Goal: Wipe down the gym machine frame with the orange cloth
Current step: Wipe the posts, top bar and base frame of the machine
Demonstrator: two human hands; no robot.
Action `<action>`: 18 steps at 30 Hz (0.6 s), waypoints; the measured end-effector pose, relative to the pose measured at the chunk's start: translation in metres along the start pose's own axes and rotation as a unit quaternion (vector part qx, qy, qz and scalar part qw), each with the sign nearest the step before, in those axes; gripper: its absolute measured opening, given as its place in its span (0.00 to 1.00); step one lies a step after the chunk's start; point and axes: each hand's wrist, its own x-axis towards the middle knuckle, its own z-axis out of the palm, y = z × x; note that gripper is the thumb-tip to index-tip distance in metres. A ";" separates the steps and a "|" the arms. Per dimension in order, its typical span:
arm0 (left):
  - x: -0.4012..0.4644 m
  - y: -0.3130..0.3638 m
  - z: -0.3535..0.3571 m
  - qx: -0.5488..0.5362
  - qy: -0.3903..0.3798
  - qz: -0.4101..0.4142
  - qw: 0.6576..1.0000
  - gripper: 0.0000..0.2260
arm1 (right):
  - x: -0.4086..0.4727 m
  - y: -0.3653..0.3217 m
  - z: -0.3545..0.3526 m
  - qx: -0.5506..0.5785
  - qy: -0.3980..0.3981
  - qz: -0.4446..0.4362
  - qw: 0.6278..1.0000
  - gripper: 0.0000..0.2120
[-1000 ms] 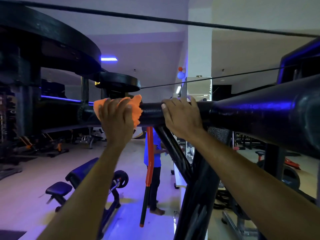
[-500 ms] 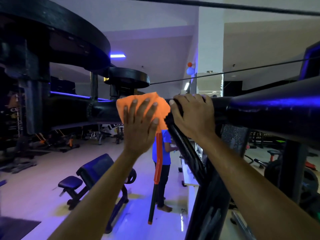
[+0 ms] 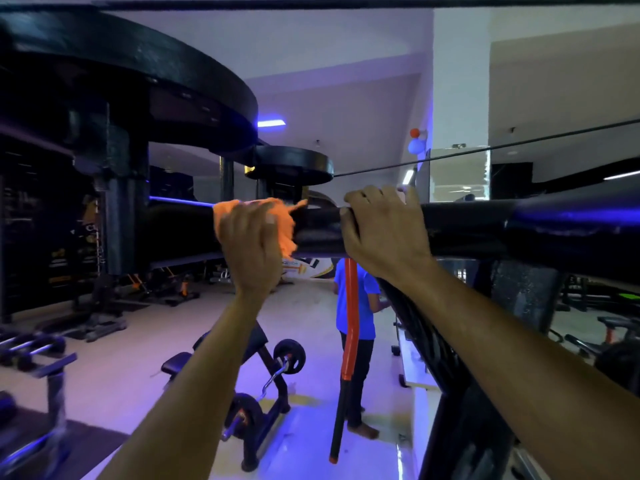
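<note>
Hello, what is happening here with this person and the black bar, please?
A person is cleaning a gym machine. The left hand presses an orange cloth against the black horizontal frame bar, while the right hand grips the same bar just beside it. Another person in a blue shirt stands on the floor beyond.

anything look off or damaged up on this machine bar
Nothing stands out. The left hand presses the orange cloth against the black horizontal bar, and the right hand grips the bar beside it. An orange and black pole hangs below, seemingly intact.
</note>
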 end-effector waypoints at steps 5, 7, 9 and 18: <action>-0.031 0.030 0.009 -0.001 -0.017 0.034 0.999 0.21 | 0.007 -0.010 0.011 -0.036 -0.033 -0.016 0.999 0.21; -0.030 -0.002 -0.007 0.029 -0.051 0.118 0.991 0.22 | 0.005 -0.013 0.013 -0.028 -0.038 -0.010 0.999 0.22; -0.015 -0.025 -0.016 0.043 -0.039 0.059 0.997 0.21 | 0.005 -0.015 0.012 -0.013 -0.031 0.000 0.999 0.25; -0.009 -0.008 -0.015 0.012 -0.047 0.075 0.996 0.18 | 0.003 -0.017 0.008 -0.005 -0.034 0.005 0.999 0.26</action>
